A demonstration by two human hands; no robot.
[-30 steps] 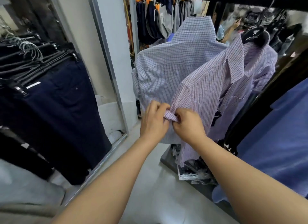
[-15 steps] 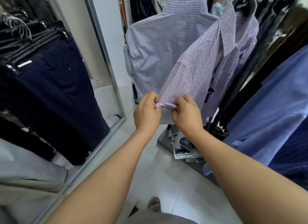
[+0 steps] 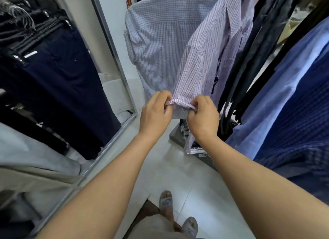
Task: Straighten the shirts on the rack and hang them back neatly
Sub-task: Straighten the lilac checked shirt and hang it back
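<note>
Both hands on pink shirt (image 3: 204, 60) sleeve hem (image 3: 181, 103).
Mirror (image 3: 114, 48) at left. Left hand (image 3: 156, 112) pinches the hem's left end, right hand (image 3: 203, 117) its right end, fingers curled; hem taut between them. Shirt hangs directly above the hands; blue shirt (image 3: 284, 89) at right.

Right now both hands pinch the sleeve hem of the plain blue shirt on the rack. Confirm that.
Wrong shirt. The head view shows the left hand and right hand pinching the sleeve hem of the pink checked shirt. The plain blue shirt hangs untouched to the right.
</note>
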